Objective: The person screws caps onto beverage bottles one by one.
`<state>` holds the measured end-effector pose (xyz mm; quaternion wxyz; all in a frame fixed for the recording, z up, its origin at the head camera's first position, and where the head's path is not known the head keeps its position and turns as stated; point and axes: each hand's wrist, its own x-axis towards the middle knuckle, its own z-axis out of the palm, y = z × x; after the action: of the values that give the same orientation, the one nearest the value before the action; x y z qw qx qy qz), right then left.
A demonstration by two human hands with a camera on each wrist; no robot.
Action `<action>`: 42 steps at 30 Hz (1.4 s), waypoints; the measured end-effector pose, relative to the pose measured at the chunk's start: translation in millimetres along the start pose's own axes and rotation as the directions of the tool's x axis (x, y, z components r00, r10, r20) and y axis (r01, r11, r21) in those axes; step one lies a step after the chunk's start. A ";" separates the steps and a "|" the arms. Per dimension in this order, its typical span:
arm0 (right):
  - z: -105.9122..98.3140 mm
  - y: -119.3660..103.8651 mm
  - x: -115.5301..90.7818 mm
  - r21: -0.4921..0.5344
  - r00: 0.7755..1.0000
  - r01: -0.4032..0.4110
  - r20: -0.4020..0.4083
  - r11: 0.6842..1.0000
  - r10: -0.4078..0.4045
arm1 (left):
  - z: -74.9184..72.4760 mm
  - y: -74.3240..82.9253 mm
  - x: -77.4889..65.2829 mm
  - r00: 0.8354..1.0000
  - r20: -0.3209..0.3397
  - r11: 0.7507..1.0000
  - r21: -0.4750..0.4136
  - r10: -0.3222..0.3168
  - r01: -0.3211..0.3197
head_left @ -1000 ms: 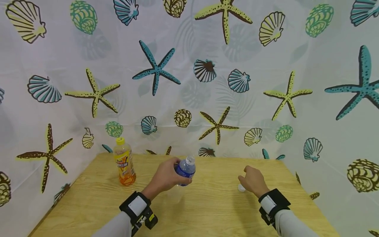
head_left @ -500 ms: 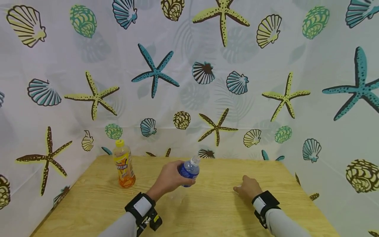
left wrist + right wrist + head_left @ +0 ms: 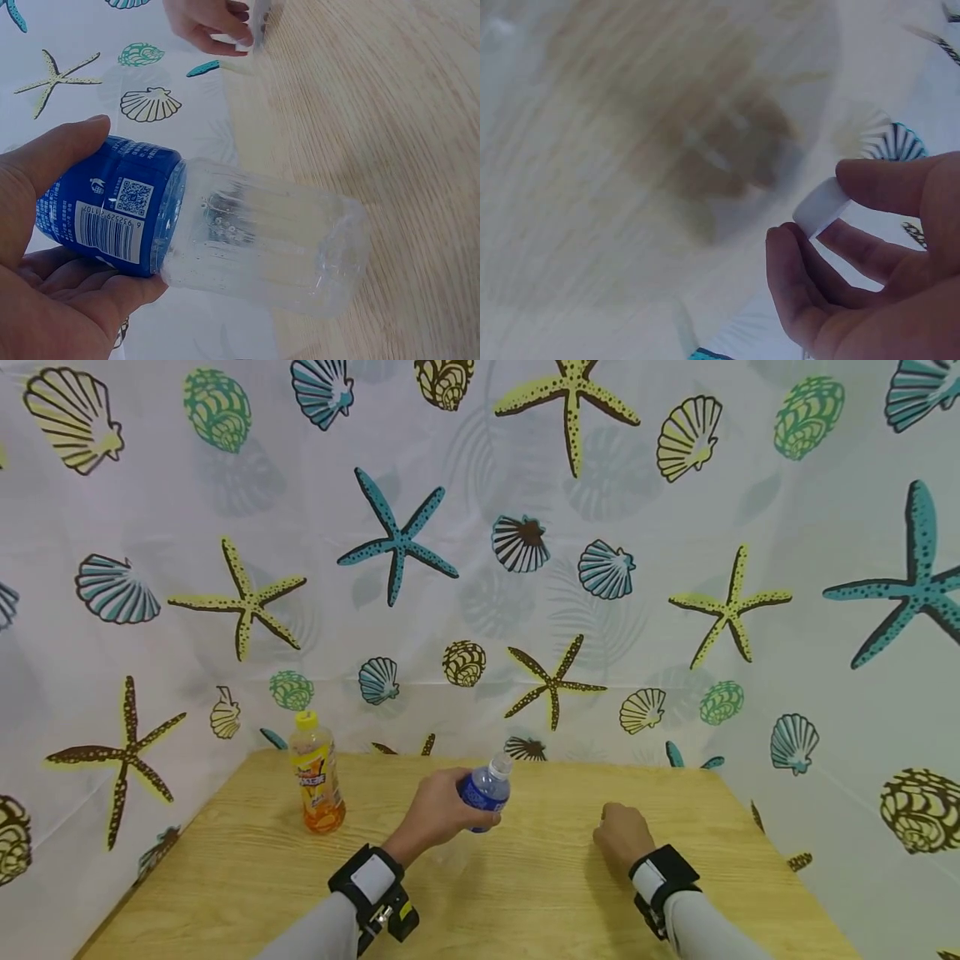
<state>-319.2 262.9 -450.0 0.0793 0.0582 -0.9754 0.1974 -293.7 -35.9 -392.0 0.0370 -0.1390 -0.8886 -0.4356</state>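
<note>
gripping blue-labelled plastic bottle [image 3: 262, 236] in left hand [image 3: 444, 810], pinching white bottle cap [image 3: 821, 208] in right hand [image 3: 624, 837]; apparently uncapped, not yet recapped.

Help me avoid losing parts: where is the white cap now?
The white cap shows right of centre in the right wrist view, held between thumb and fingers of the right hand.

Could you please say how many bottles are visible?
2: a clear plastic blue-labelled bottle in the left hand; a yellow-capped plastic bottle, upright on the wood-grain table.
</note>
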 end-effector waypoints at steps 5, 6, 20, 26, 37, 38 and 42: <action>-22.3 -16.1 13.7 0.029 1.000 -0.007 0.020 1.000 0.007 | 0.4 4.9 1.7 1.000 0.003 1.000 -0.002 -0.001 0.001; -27.9 -20.5 15.9 0.056 0.999 -0.022 0.025 0.998 0.021 | 0.3 6.0 1.9 1.000 0.005 1.000 -0.001 -0.002 0.002; -74.7 -72.5 29.1 0.260 0.996 -0.086 0.020 0.962 0.084 | 2.5 10.0 3.2 1.000 0.007 1.000 0.019 -0.006 0.006; -88.4 -90.1 25.1 0.326 0.998 -0.057 0.035 0.944 0.048 | 2.7 12.3 4.0 1.000 0.007 1.000 0.014 -0.008 0.008; -105.5 -131.8 3.9 0.392 0.987 0.147 -0.002 0.908 -0.159 | 5.2 10.1 2.0 1.000 0.027 1.000 0.002 0.011 -0.011; -105.6 -134.4 2.4 0.393 0.984 0.165 -0.003 0.905 -0.178 | 5.3 9.3 1.9 1.000 0.027 1.000 0.002 0.014 -0.014; -104.3 -141.6 -2.8 0.368 0.971 0.229 -0.019 0.901 -0.239 | 5.2 7.9 1.6 0.999 0.029 1.000 0.008 0.023 -0.023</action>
<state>-282.2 174.7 -302.4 0.0770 0.1913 -0.9080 0.3648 -292.7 -26.8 -388.9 0.0297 -0.1552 -0.8892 -0.4293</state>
